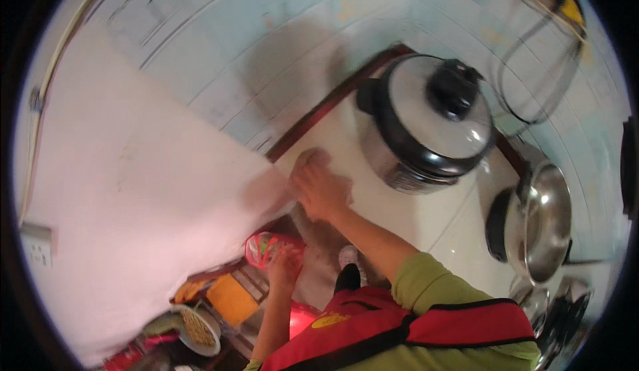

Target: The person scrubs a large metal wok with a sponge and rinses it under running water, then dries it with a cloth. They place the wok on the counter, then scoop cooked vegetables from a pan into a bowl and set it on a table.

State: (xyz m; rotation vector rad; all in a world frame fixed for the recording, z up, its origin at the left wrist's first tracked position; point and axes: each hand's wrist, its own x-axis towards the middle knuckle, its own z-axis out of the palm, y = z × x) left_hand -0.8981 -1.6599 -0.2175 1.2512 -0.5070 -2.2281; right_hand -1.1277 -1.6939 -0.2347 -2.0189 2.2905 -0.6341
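Observation:
My right hand (319,186) is blurred over the near left corner of the white countertop (449,221), left of a metal electric cooker (434,111) with a black-rimmed lid; whether it holds something I cannot tell. Lower down, beside the pink-lit wall, my left hand (284,268) is at a red-rimmed container or bag (264,248) with pale and green contents, its fingers against the red side. A dark red strip (319,121) edges the counter along the tiled wall.
A steel pan (546,226) leans at the right, with metal ware (531,301) below it. A black cable (519,116) hangs on the tiles. At lower left are a bowl of thin tan pieces (199,328) and an orange box (232,298). A wall socket (37,246) is at far left.

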